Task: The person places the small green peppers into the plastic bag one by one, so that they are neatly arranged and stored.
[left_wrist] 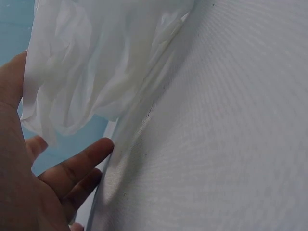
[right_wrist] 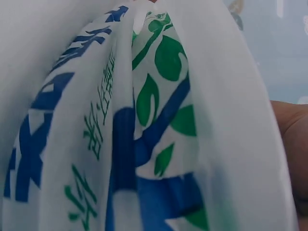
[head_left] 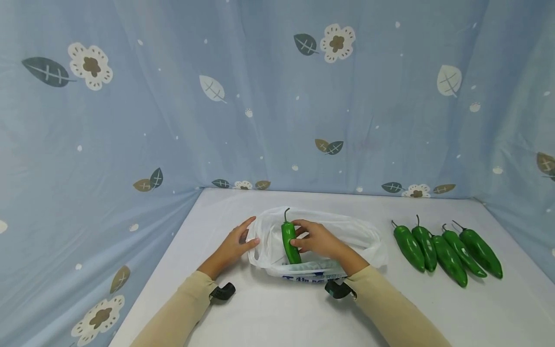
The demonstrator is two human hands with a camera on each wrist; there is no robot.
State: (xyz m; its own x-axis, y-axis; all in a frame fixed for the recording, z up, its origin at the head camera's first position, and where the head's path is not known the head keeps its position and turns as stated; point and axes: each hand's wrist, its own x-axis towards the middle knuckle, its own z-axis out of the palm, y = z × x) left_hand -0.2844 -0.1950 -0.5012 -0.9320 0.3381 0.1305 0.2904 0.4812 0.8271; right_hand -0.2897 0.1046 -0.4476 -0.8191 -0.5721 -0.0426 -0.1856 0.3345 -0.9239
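Note:
A white plastic bag [head_left: 373, 258] with blue and green print lies on its side-to-side length on the table, its mouth spread. My right hand [head_left: 318, 237] holds a green chili pepper [head_left: 289, 241] nearly upright in the bag's mouth, stem up, with thumb and fingers at its right side. At the bag's left edge my left hand [head_left: 231, 248] has its fingers extended and the thumb over the rim. In the left wrist view, the plastic [left_wrist: 96, 62] hangs between thumb and fingers. Bag folds hide most of my right hand [right_wrist: 293, 144] in the right wrist view.
Several green chili peppers [head_left: 448, 258] lie side by side on the right of the white-covered table [head_left: 277, 318], stems pointing away. A blue curtain [head_left: 269, 96] with leaves and flowers stands behind the table and along its sides.

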